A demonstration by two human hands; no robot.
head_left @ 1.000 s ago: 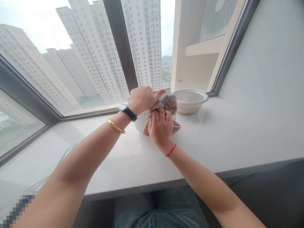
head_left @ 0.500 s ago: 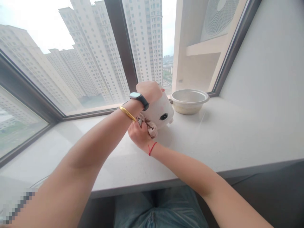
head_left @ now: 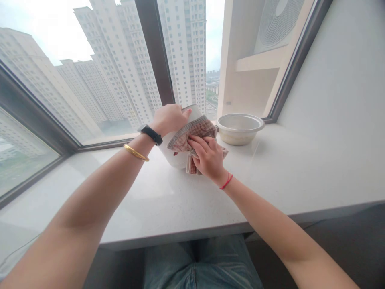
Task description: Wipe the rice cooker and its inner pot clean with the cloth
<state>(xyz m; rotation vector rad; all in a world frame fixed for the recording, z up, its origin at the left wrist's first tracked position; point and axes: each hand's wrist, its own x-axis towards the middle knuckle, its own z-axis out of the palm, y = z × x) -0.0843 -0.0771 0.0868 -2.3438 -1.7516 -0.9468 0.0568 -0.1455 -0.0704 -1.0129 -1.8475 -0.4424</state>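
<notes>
A small white pot-shaped appliance [head_left: 176, 156] stands on the white windowsill counter [head_left: 270, 176]. My left hand [head_left: 169, 118] grips its top rim, fingers curled over the edge. My right hand [head_left: 207, 156] presses a reddish checked cloth [head_left: 192, 132] flat against the pot's front side, fingers spread on the fabric. The cloth drapes over much of the pot and hides its front. A black watch and a gold bangle sit on my left wrist, a red string on my right.
A shallow white bowl [head_left: 240, 128] sits on the counter just right of the pot, near the window corner. Dark window frames [head_left: 153, 52] run behind. The white wall [head_left: 345, 88] closes the right side. My jeans-clad legs show below the counter's front edge.
My right hand moved with the cloth from the pot's lower left side up onto its front. The pot, tilted with its socket showing half a second ago, is now covered by the cloth.
</notes>
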